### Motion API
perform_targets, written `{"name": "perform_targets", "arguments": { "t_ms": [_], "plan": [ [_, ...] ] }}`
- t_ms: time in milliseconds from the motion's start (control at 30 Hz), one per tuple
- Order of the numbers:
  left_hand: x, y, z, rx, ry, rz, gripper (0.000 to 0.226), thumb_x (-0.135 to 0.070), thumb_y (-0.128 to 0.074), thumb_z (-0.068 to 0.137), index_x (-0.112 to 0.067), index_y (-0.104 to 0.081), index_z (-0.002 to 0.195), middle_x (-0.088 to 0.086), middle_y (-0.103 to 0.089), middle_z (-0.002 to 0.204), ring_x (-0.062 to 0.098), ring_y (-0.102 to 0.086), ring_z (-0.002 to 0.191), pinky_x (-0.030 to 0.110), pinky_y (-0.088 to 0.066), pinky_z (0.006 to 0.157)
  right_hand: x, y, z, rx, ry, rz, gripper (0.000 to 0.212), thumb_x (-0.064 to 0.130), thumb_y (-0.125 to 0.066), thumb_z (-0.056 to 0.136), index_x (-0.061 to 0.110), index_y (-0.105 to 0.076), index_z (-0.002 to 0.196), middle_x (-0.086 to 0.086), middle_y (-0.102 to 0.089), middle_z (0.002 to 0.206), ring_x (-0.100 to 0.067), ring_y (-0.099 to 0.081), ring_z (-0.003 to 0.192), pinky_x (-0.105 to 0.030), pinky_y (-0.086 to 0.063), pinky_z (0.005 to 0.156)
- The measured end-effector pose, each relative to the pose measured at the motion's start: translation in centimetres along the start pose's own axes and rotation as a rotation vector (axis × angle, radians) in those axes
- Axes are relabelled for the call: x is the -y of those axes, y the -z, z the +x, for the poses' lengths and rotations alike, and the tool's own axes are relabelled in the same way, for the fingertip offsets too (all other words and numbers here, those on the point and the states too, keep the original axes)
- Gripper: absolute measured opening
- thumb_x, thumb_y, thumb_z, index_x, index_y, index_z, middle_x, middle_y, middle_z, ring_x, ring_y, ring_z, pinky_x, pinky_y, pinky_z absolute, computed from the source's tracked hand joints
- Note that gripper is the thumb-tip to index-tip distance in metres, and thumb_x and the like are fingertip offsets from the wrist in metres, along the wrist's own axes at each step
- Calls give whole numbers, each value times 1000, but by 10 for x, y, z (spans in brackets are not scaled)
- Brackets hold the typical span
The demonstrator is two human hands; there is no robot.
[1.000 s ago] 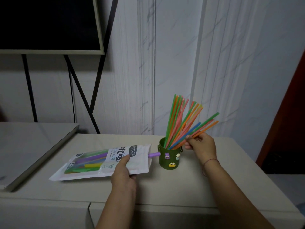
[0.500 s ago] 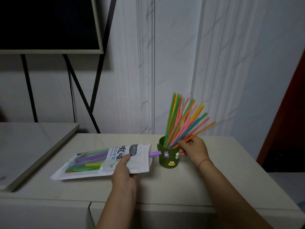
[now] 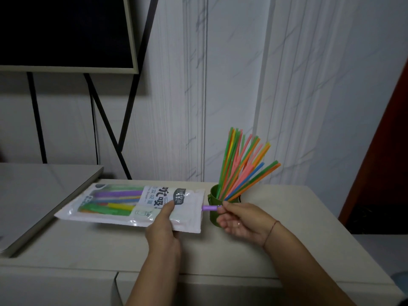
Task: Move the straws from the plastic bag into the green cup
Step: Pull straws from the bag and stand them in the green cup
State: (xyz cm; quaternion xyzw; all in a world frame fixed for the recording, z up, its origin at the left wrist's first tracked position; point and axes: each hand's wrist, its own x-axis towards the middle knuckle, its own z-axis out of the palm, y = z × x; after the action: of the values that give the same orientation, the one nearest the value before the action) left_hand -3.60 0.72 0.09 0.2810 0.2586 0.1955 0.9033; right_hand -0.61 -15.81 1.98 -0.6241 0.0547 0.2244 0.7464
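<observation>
A white plastic bag (image 3: 114,204) with coloured straws inside lies flat on the beige cabinet top (image 3: 220,250). My left hand (image 3: 163,228) pins its open end, thumb on the printed label. A purple straw (image 3: 209,208) pokes out of the bag's mouth, and my right hand (image 3: 240,219) pinches its tip with thumb and forefinger. Right behind that hand stands the green cup (image 3: 213,195), partly hidden by it. Several straws (image 3: 240,171) in green, orange, pink and blue fan up and to the right from the cup.
A lighter, lower surface (image 3: 33,195) adjoins the cabinet on the left. A dark framed screen (image 3: 66,34) on black legs stands against the white panelled wall. A red-brown door edge (image 3: 393,133) is at the far right. The cabinet's front edge runs just under my wrists.
My right hand let go of the straws in the cup, dropped down in front of it and took hold of the purple straw's tip. The left hand stayed on the bag.
</observation>
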Motion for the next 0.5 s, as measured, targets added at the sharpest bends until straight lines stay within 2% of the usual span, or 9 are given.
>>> {"name": "perform_targets", "arguments": {
  "t_ms": [133,200,333,433,500],
  "plan": [
    [0,-4,-4,37,-150,109,43,-1,-75,75,-7,-64,116,6,-70,103,19,-68,87,28,-53,69,-9,-19,8,38,-112,222,39,35,-40,98,4,-64,97,-13,-65,88,-23,-63,78,-32,-56,64],
    [0,-6,-7,77,-223,184,36,-2,-75,75,-9,-65,109,1,-70,97,15,-67,84,25,-53,68,-12,-26,11,71,-139,391,42,35,-38,99,1,-61,109,-16,-64,94,-27,-61,85,-39,-53,72],
    [1,-7,-11,139,-294,283,24,-4,-77,74,-15,-67,92,-5,-70,90,7,-66,78,13,-53,59,-13,-30,14,107,-140,587,40,31,-36,100,2,-61,111,-15,-64,104,-28,-60,88,-42,-51,78],
    [1,-7,-11,157,-308,299,23,-4,-78,73,-14,-68,92,-4,-71,91,8,-67,79,12,-54,59,-15,-30,17,97,-148,636,37,29,-38,99,3,-60,113,-15,-63,106,-27,-60,86,-40,-57,66],
    [1,-6,-10,170,-318,317,22,-5,-79,72,-17,-69,88,-3,-72,92,9,-68,80,15,-55,63,-17,-29,19,86,-161,649,34,30,-40,98,4,-61,105,-15,-61,96,-26,-57,73,-39,-57,65]
  ]
}}
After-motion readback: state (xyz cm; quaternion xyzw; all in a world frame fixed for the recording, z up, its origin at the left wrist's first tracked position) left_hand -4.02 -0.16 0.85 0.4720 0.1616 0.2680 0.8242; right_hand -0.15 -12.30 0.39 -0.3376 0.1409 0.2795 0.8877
